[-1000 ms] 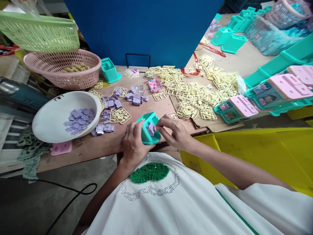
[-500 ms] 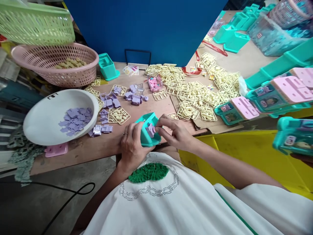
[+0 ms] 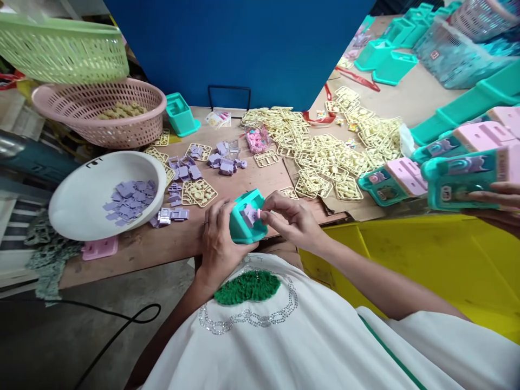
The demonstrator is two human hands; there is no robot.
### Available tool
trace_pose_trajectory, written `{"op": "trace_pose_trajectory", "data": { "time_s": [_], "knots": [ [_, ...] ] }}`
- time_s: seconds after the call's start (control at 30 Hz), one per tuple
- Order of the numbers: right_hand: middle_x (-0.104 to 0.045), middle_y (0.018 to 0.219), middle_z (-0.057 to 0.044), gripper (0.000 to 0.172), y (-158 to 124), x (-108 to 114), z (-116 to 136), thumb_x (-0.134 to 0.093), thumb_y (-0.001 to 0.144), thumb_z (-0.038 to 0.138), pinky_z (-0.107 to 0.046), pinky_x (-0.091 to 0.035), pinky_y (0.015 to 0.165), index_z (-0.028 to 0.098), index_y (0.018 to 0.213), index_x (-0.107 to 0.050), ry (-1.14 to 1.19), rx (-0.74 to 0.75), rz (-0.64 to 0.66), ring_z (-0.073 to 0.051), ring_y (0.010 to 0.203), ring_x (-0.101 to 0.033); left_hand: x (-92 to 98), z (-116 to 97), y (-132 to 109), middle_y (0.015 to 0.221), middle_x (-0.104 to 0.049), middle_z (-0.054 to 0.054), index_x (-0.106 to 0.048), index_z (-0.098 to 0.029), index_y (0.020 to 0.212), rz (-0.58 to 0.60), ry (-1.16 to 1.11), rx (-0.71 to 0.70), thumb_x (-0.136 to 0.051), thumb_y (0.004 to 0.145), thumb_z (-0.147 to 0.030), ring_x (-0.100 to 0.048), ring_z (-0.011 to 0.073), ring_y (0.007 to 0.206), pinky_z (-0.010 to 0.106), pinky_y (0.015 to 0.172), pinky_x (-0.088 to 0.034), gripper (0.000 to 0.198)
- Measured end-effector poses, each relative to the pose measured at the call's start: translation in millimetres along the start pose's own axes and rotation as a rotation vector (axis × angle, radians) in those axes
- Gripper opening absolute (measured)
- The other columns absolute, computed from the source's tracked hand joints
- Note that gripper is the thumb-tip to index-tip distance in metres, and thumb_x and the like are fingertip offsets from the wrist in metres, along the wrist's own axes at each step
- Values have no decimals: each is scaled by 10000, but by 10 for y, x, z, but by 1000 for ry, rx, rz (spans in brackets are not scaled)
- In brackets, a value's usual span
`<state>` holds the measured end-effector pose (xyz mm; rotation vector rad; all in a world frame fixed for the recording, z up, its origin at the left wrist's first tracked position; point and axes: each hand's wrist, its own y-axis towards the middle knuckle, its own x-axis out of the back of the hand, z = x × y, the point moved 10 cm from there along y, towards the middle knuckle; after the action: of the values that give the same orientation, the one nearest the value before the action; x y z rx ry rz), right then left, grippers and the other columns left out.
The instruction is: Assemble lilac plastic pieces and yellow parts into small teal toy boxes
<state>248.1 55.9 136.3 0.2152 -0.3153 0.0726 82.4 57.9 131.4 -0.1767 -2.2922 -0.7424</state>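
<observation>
My left hand [image 3: 221, 230] is wrapped round a teal plastic box [image 3: 239, 234], tilted near the table's front edge. A purple plastic piece [image 3: 248, 215] shows at the box's open side. My right hand [image 3: 290, 218] pinches a small pink part [image 3: 258, 214] that sits against the purple piece; I cannot tell whether the two are joined. Beyond my hands, purple plastic parts [image 3: 227, 162] and cream part frames [image 3: 199, 192] lie on the wooden table. A clear tray of pink parts [image 3: 258, 141] stands farther back.
On the left are a white bowl [image 3: 60, 211] of purple pieces, a pink basket [image 3: 150, 122] and a green basket [image 3: 81, 51]. A blue panel [image 3: 244, 49] closes off the back. At right, another person's hand [image 3: 501, 200] holds a teal-and-pink boxed toy [image 3: 459, 181] beside similar ones.
The other person's hand has brought a boxed toy leftward and up, beside the others. My hands keep nearly the same hold on the box and pink part. The view has shifted slightly.
</observation>
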Motion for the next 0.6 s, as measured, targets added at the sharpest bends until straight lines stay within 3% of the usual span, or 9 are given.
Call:
{"op": "trace_pose_trajectory", "data": {
  "time_s": [0.3,0.6],
  "knots": [
    [-650,814,-28,135,59,-8,131,-633,987,230,-309,-482,732,191,863,-670,-158,53,95,-164,764,-611,-8,-48,8,1344,-701,156,-489,-226,1432,25,17,-12,-972,660,-243,-701,364,1249,479,1053,-590,911],
    [-638,771,-34,146,139,-85,297,-582,946,153,-275,-458,702,183,821,-652,-280,61,173,-165,749,-606,16,-85,16,1291,-722,160,-507,-212,1428,10,62,-26,-958,695,-289,-730,363,1173,457,972,-598,865]
  ]
}}
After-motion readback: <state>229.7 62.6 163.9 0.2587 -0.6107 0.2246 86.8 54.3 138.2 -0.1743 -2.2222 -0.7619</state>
